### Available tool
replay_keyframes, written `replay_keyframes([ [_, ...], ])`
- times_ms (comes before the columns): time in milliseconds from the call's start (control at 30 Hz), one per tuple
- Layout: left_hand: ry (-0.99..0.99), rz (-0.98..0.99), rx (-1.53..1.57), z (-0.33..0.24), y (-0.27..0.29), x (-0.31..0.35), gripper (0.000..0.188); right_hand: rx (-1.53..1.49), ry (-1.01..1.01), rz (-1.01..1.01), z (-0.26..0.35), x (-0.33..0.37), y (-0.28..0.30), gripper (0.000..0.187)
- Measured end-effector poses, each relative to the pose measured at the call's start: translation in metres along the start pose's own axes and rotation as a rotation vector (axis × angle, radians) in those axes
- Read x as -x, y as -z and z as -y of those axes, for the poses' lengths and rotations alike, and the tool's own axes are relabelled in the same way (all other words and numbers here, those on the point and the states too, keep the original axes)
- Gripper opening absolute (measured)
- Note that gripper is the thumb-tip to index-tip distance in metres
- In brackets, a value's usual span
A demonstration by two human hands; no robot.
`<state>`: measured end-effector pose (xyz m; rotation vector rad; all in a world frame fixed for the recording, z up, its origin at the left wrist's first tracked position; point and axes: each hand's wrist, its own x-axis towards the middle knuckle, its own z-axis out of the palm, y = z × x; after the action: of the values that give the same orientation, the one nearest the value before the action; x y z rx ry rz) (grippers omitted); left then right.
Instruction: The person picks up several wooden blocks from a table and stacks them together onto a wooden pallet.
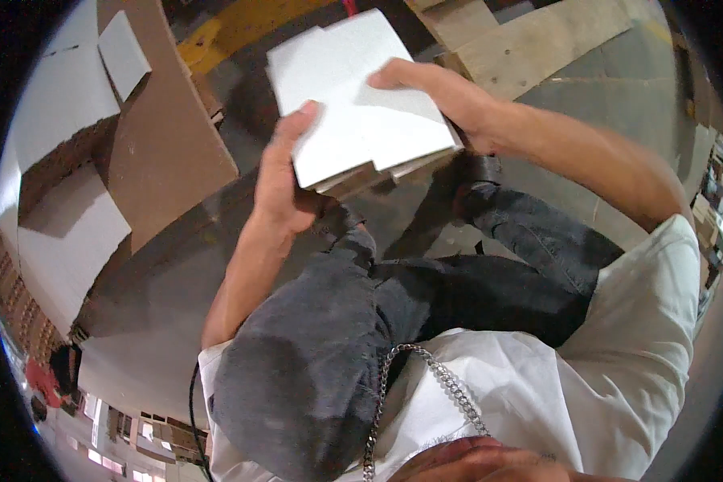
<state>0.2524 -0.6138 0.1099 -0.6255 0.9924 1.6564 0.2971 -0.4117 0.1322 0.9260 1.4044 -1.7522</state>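
Observation:
A stack of flat white cardboard pieces (361,112) is held up between my two hands, above the floor and out in front of my knees. Its top face is white, and layered brownish edges show along the near side, where a notch steps in. My left hand (285,165) grips the left side, its thumb laid over the upper face near the edge. On the right side my right hand (454,96) is closed round the stack, thumb stretched across the top. The fingers of both hands are mostly hidden beneath the pieces.
Large white-and-brown cardboard sheets (165,136) stand at the left, with cut openings. Wooden pallet boards (538,56) lie at the far right. A yellow floor stripe (241,28) runs across the far side. A person in red (44,381) is at the far left edge.

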Motion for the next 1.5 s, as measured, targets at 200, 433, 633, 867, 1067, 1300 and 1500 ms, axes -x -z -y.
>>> replay_keyframes([
  [200,0.483,0.126,-0.022,0.054,-0.028,-0.039,0.072,-0.372,-0.377,-0.111,-0.074,0.03,0.05,0.064],
  [433,0.886,0.286,-0.241,0.092,-0.06,-0.088,0.078,-0.714,-0.532,-0.193,-0.135,0.061,0.095,0.07],
  [633,1.003,0.536,-0.324,0.135,-0.087,-0.1,0.089,-0.653,-0.452,-0.264,-0.154,0.103,0.118,0.076],
  [867,1.14,0.476,-0.301,0.183,-0.082,-0.093,0.093,-0.567,-0.566,-0.032,-0.224,0.082,0.164,0.068],
  [1067,0.981,0.22,-0.291,0.204,-0.075,-0.111,0.084,-0.558,-0.53,-0.027,-0.247,0.039,0.166,0.066],
  [1300,1.027,0.229,-0.303,0.183,-0.087,-0.095,0.081,-0.536,-0.548,0.056,-0.229,0.057,0.164,0.069],
  [1500,1.007,0.272,-0.286,0.203,-0.073,-0.109,0.08,-0.487,-0.612,-0.004,-0.257,0.038,0.169,0.067],
])
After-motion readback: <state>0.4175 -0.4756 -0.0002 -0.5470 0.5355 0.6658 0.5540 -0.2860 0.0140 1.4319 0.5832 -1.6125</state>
